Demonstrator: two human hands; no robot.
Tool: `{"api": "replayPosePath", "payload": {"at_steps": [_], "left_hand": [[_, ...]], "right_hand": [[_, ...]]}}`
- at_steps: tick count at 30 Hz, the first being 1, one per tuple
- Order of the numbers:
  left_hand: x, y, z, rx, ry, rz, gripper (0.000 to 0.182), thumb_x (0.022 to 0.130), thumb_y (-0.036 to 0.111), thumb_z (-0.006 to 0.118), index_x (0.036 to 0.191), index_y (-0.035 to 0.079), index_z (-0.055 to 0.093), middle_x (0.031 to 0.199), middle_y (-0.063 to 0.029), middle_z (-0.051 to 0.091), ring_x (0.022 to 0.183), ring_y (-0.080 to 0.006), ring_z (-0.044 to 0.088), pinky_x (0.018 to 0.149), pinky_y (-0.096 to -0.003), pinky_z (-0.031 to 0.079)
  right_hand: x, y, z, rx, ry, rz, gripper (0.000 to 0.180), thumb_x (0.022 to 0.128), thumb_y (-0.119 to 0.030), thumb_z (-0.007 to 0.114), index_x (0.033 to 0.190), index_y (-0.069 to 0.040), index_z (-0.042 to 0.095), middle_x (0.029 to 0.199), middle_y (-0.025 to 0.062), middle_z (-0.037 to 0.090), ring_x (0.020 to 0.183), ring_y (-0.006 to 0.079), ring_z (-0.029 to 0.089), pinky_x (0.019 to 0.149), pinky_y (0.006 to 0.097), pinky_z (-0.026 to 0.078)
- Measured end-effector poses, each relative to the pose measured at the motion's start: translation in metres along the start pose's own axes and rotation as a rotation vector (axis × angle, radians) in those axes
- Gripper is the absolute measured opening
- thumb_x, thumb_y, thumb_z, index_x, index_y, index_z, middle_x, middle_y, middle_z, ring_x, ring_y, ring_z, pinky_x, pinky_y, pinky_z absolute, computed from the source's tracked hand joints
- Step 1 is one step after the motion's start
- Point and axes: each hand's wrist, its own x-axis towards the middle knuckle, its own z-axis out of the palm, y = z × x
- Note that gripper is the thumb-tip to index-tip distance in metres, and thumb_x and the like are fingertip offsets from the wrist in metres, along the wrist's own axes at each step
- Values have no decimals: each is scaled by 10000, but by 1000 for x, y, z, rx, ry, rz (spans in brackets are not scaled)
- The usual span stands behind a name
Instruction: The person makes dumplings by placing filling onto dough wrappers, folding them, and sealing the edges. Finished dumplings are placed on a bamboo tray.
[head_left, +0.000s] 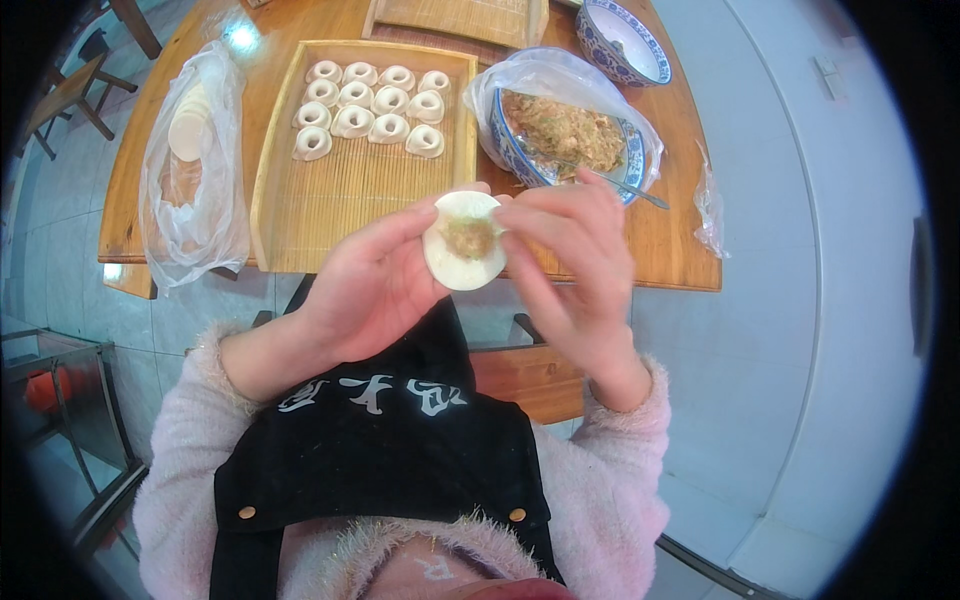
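My left hand (382, 277) holds a round dough wrapper (463, 276) in front of my apron. On the wrapper's middle sits a lump of minced filling (469, 237) with green bits. The fingers of my right hand (574, 259) touch the wrapper's right edge. Beyond my hands, a wooden tray (364, 232) with a slatted base bears several rows of ring-shaped folded dumplings (352, 121). Right of the tray stands a blue-and-white bowl (517, 165) of minced filling (562, 131), with a metal utensil (637, 192) leaning over its rim.
A clear plastic bag (196, 232) holding stacked wrappers (189, 131) lies at the table's left. Another patterned bowl (622, 45) and a second wooden tray (457, 21) stand at the back. A crumpled plastic piece (709, 206) hangs near the right edge. A wooden bench (529, 382) shows below the table.
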Motion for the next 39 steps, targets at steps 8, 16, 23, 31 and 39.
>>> {"api": "replayPosePath", "payload": {"at_steps": [8, 16, 23, 31, 39], "left_hand": [[1, 3, 0, 13, -45, -11, 487, 968, 215, 266, 1366, -60, 217, 1389, -168, 344, 1292, -247, 339, 1084, -383, 254], [2, 3, 6, -6, -49, 6, 473, 962, 192, 258, 1358, -62, 216, 1403, -206, 309, 1307, -282, 316, 1097, -388, 242], [2, 2, 4, -24, -44, -21, 470, 972, 216, 268, 1356, -53, 241, 1377, -158, 360, 1285, -241, 345, 1081, -378, 256], [-3, 2, 9, 7, -44, -7, 463, 975, 229, 265, 1359, -28, 254, 1368, -146, 369, 1258, -227, 373, 1064, -365, 278], [-5, -2, 11, 52, -79, -6, 456, 979, 231, 258, 1359, -21, 259, 1372, -132, 367, 1262, -219, 366, 1066, -361, 274]], "right_hand": [[-8, 59, -18, -185, 114, 72, 213, 704, 69, 603, 879, -46, 645, 951, 94, 572, 849, 237, 569, 806, 294, 416], [-7, 100, -37, -563, -93, 224, 212, 753, 22, 587, 941, -60, 643, 945, 97, 581, 858, 236, 540, 752, 343, 427], [-40, 20, 4, -170, 53, -304, 316, 662, -16, 685, 938, -164, 644, 1036, 54, 466, 944, 220, 497, 857, 429, 419], [-31, 11, 25, -264, 154, -430, 331, 589, -69, 731, 867, -230, 650, 983, -12, 477, 842, 141, 503, 902, 412, 379], [-34, 7, 18, -228, 147, -408, 333, 569, -83, 742, 858, -220, 647, 962, -22, 518, 814, 130, 502, 892, 414, 375]]}}
